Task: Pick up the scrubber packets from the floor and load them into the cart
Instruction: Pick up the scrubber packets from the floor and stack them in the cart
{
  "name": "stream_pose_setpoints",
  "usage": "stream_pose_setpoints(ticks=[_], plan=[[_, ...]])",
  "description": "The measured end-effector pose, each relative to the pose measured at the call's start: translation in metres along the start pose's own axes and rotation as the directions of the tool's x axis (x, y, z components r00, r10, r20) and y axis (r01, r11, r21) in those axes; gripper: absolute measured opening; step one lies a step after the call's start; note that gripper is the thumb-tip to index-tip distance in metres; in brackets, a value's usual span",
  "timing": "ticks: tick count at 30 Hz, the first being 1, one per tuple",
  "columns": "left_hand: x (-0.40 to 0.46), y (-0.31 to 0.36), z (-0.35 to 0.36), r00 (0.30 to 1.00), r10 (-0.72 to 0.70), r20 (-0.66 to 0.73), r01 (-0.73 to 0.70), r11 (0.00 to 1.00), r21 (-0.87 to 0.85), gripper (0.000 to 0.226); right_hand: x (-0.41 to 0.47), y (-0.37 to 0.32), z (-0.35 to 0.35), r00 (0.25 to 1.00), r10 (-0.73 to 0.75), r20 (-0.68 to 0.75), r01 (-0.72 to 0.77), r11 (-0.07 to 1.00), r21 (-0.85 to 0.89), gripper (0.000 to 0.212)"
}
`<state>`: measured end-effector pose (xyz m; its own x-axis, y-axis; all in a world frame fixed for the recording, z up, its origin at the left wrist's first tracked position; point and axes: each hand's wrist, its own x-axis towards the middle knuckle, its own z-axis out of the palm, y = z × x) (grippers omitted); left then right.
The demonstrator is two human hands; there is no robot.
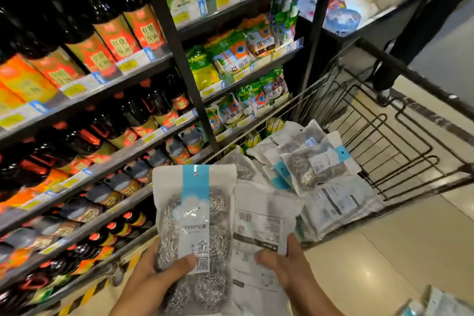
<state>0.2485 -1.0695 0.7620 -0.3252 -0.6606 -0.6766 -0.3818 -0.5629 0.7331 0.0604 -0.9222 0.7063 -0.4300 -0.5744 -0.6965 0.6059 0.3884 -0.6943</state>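
My left hand [156, 274] grips a scrubber packet [195, 213] face up; it is white with a blue stripe, and steel wool shows through. My right hand [284, 261] holds a second packet [259, 220] back side up beside the first, with my thumb across its printed label. Both packets are raised just before the wire cart [400, 141]. Several more scrubber packets [313, 161] lie piled in the cart's near left part. Another packet [436, 303] lies on the floor at the bottom right corner.
Shelves [107, 100] of dark sauce bottles and green sponge packs run along the left, close to the cart. A person's legs [400, 41] stand beyond the cart at the top right. Beige tiled floor [372, 251] spreads to the right.
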Motion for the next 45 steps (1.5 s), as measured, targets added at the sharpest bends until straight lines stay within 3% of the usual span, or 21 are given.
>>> stream_pose_setpoints(ticks=[5, 10, 13, 15, 19, 21, 24, 27, 30, 33, 35, 38, 41, 45], plan=[[0.056, 0.016, -0.002, 0.997, 0.012, 0.081, -0.018, 0.997, 0.072, 0.068, 0.027, 0.012, 0.014, 0.986, 0.067, -0.15, -0.062, 0.998, 0.033, 0.083], [0.125, 0.036, 0.005, 0.953, -0.045, 0.3, -0.037, 0.965, 0.26, 0.062, 0.037, 0.02, 0.031, 0.92, 0.119, -0.373, -0.052, 0.981, 0.185, 0.055], [0.169, 0.051, 0.012, 0.895, -0.116, 0.431, -0.058, 0.928, 0.369, 0.105, 0.041, 0.034, 0.048, 0.866, 0.204, -0.456, -0.067, 0.952, 0.3, 0.07], [0.194, 0.063, 0.017, 0.875, -0.185, 0.447, -0.058, 0.877, 0.477, 0.108, 0.043, 0.04, 0.06, 0.815, 0.247, -0.524, -0.029, 0.921, 0.389, 0.074], [0.233, 0.075, 0.031, 0.783, -0.242, 0.574, -0.196, 0.779, 0.596, 0.103, 0.047, 0.05, 0.078, 0.691, 0.321, -0.648, 0.035, 0.88, 0.474, 0.037], [0.244, 0.071, 0.043, 0.753, -0.263, 0.603, -0.241, 0.743, 0.625, 0.103, 0.051, 0.057, 0.079, 0.644, 0.339, -0.686, 0.047, 0.877, 0.478, 0.037], [0.249, 0.064, 0.051, 0.729, -0.324, 0.603, -0.218, 0.725, 0.653, 0.101, 0.062, 0.064, 0.079, 0.63, 0.387, -0.673, 0.026, 0.856, 0.516, 0.049], [0.264, 0.053, 0.052, 0.746, -0.341, 0.572, -0.21, 0.695, 0.688, 0.111, 0.076, 0.07, 0.078, 0.624, 0.393, -0.676, 0.046, 0.845, 0.533, 0.05], [0.296, 0.039, 0.044, 0.755, -0.283, 0.592, -0.299, 0.655, 0.694, 0.131, 0.093, 0.079, 0.079, 0.641, 0.366, -0.675, 0.06, 0.852, 0.519, 0.057], [0.313, 0.037, 0.043, 0.77, -0.315, 0.555, -0.292, 0.599, 0.746, 0.112, 0.104, 0.082, 0.082, 0.615, 0.375, -0.694, 0.061, 0.854, 0.517, 0.059], [0.296, 0.043, 0.054, 0.735, -0.364, 0.572, -0.338, 0.534, 0.775, 0.096, 0.106, 0.081, 0.083, 0.569, 0.394, -0.722, 0.031, 0.867, 0.497, 0.056], [0.288, 0.039, 0.059, 0.697, -0.337, 0.633, -0.439, 0.498, 0.748, 0.09, 0.109, 0.074, 0.09, 0.51, 0.374, -0.775, -0.04, 0.91, 0.413, 0.049], [0.29, 0.037, 0.061, 0.701, -0.278, 0.657, -0.531, 0.412, 0.74, 0.091, 0.112, 0.068, 0.098, 0.425, 0.321, -0.847, -0.082, 0.945, 0.317, 0.037], [0.298, 0.041, 0.055, 0.703, -0.258, 0.663, -0.541, 0.41, 0.734, 0.092, 0.114, 0.071, 0.098, 0.389, 0.291, -0.874, -0.042, 0.954, 0.298, 0.031]])
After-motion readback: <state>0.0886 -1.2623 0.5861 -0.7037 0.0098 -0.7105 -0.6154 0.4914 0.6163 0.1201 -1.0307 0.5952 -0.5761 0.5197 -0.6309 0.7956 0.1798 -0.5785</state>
